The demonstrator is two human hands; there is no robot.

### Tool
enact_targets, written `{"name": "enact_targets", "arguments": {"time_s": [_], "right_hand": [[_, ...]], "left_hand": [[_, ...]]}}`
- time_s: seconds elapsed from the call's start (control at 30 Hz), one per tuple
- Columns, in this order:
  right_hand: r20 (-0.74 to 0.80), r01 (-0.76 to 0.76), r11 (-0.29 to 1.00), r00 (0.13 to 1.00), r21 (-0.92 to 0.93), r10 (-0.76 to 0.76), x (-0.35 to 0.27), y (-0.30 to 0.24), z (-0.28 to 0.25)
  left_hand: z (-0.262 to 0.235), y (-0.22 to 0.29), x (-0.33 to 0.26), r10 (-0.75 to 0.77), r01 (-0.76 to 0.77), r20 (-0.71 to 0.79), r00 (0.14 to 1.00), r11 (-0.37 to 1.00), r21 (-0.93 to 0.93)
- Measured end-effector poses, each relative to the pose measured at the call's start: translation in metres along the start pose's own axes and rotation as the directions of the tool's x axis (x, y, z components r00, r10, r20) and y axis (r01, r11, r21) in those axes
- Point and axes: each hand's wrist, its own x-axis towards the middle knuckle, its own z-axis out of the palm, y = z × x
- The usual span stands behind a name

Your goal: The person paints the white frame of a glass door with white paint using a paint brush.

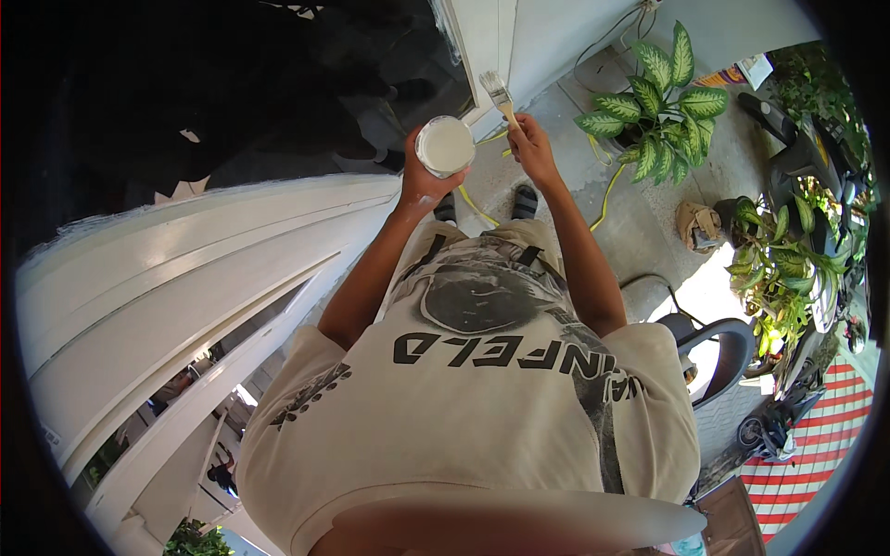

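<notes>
My left hand is wrapped round a round tub of white paint, held level with its mouth facing up. White smears mark that wrist. A paintbrush with a pale wooden handle is gripped in my right hand. Its bristles, coated whitish, point up toward a white door frame and look close to it; whether they touch I cannot tell. The brush is apart from the tub, to its right.
A dark glass pane fills the upper left, above a white painted frame. Potted leafy plants stand on the right. A yellow cord runs over the floor near my feet. A black chair is at my right side.
</notes>
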Motion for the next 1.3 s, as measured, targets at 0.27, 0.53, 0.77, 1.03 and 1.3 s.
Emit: {"name": "enact_targets", "arguments": {"time_s": [0.27,0.53,0.77,1.03,1.3], "right_hand": [[-0.415,0.205,0.95,0.862,-0.237,-0.29,0.072,0.079,0.073],[-0.653,-0.013,0.928,0.715,-0.372,-0.252,0.104,0.121,0.098],[-0.698,-0.076,0.893,0.655,-0.443,-0.291,0.109,0.084,0.123],[-0.69,0.302,0.938,0.642,-0.172,-0.334,0.076,-0.007,0.154],[-0.754,0.059,0.919,0.553,-0.389,-0.355,0.109,0.099,0.107]], "left_hand": [[-0.069,0.017,0.002,0.091,-0.098,0.218,0.972,0.995,0.02],[-0.103,0.021,-0.012,0.093,-0.098,0.324,0.941,0.995,0.002],[-0.116,0.029,-0.01,0.129,-0.144,0.334,0.934,0.989,0.02],[-0.121,0.024,-0.007,0.133,-0.131,0.374,0.918,0.991,-0.03],[-0.119,0.03,-0.009,0.111,-0.11,0.427,0.897,0.994,-0.027]]}}
